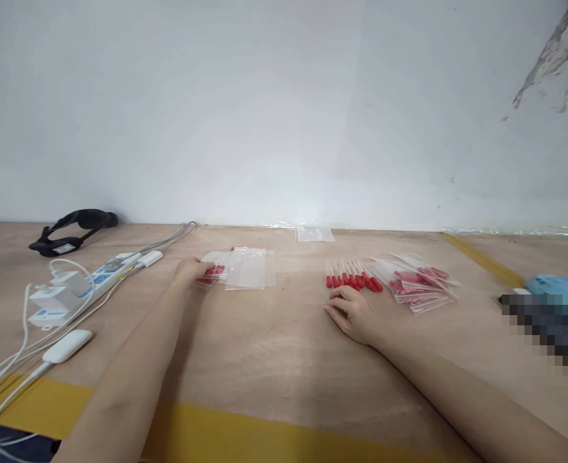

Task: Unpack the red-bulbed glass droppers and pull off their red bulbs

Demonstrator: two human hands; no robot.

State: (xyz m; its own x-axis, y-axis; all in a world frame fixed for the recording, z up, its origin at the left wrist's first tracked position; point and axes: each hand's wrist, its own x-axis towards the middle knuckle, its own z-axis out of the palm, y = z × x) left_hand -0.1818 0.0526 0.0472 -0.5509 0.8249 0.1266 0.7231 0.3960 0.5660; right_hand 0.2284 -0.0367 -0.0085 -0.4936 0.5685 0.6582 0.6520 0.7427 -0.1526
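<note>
Yellow tape stripe crosses the near edge of the wooden tabletop, under both forearms. On the left lie white cables, a white power strip with plugged chargers and a black strap. The left hand pinches a small clear zip bag holding red pieces, beside a stack of empty clear bags. The right hand rests loosely curled, holding nothing, just before a row of red-tipped clear droppers; filled bags lie beyond.

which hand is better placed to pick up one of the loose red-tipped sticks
Right, probably. The right hand rests on the table just in front of the loose red-tipped sticks, while the left hand is far off, touching a filled bag by the clear bags.
</note>
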